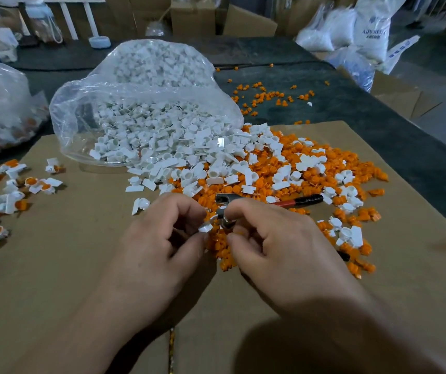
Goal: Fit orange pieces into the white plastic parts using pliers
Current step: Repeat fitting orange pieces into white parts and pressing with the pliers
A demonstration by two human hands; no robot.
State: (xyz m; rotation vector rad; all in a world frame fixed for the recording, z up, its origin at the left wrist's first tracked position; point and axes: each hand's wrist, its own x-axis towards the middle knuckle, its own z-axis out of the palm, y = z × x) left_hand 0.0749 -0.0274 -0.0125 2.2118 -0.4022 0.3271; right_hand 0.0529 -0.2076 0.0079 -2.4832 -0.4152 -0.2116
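White plastic part [205, 228] is sitting pinched between the thumb and fingertips of the left hand [159, 238], hovering just over the cardboard sheet [68, 265]. It is all but touching the metal head of the pliers [292, 203], lying right beside it at 3 o'clock. Right hand [275, 238] is curling over that head and gripping it by the look of things, though the knuckles are hiding the exact hold. Pliers are running along the 9-to-3 line, red-and-black handle pointing out to 3, so the right hand is sitting nearer to work them. Orange pieces [362, 168] are spreading from 12 round to 4 o'clock, mixing with loose white parts [189, 157] spilling from the clear bag [81, 103]. Finished pairs [35, 183] are piling up at 9 o'clock. Blue print on the white sack [373, 31] at 1 o'clock is coming through too blurred to read.
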